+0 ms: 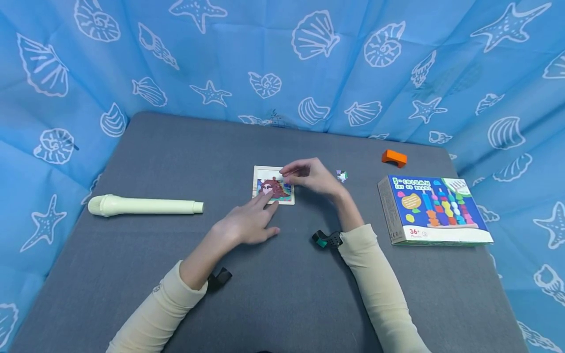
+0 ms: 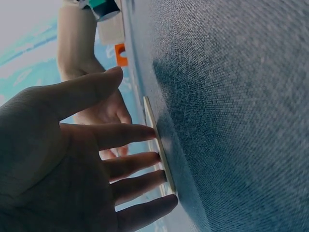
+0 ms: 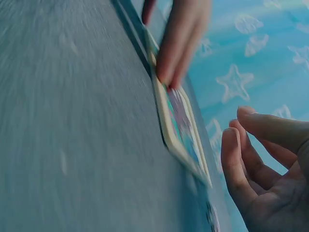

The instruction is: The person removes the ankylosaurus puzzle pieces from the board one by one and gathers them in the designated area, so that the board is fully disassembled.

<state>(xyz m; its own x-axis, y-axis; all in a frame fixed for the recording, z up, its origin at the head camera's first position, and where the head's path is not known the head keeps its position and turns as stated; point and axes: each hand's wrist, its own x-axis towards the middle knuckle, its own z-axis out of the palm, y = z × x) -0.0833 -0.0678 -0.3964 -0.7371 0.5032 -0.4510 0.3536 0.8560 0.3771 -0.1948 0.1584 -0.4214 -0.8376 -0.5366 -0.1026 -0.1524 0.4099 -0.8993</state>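
Note:
A small wooden jigsaw puzzle (image 1: 274, 190) in a pale frame lies mid-table, its picture a brown animal on a colourful ground; along its upper part a pale area shows. My left hand (image 1: 245, 223) reaches in from the lower left, straight fingers resting on the puzzle's lower edge, thumb spread to the side. Over the upper right corner hovers my right hand (image 1: 311, 175), its fingers bent. In the right wrist view the thumb and fingers of that hand (image 3: 263, 169) stand slightly apart with nothing between them. To its right lies a loose puzzle piece (image 1: 342, 175).
A pale green toy microphone (image 1: 145, 205) lies at the left. At the right are a boxed bead set (image 1: 434, 211) and, behind it, an orange arch block (image 1: 394, 158). A blue curtain (image 1: 273, 54) with shell prints hangs round the grey table (image 1: 282, 304).

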